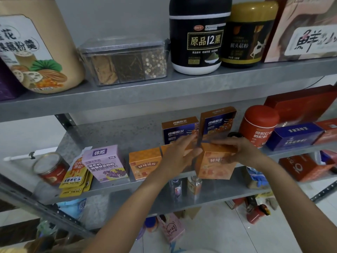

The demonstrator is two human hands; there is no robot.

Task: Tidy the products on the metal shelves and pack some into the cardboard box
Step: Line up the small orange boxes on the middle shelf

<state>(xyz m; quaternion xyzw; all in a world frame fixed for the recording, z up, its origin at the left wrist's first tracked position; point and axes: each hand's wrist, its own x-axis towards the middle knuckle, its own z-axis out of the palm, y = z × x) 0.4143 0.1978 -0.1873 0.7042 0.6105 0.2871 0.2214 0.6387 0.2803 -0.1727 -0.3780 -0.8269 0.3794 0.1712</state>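
1. Here, the orange box point(213, 167) is at the front edge of the middle shelf point(109, 132). It is tilted and its lower part hangs past the edge.
2. The right hand point(242, 152) holds this box from two o'clock, with the fingers curled over its top.
3. The left hand point(180, 156) is at nine o'clock of the box. Its fingers are straight and grip nothing, and they lie across a half-hidden orange box point(165, 147).
4. Further toward nine o'clock a second orange box point(145, 163) stands upright, then a purple carton point(104, 163), yellow sachets point(76, 178) and a red can point(51, 168).
5. At twelve o'clock, deeper on the shelf, two blue and orange boxes point(179, 129) stand side by side. At two o'clock are a red jar point(259, 125) and a blue box point(293, 136).
6. The shelf surface is grey speckled metal.
7. The upper shelf point(182, 88) carries a clear container point(124, 61) and a black jar point(199, 35).
8. Behind is a grey wall point(109, 15). At six o'clock, below, is a pale tiled floor point(218, 230).
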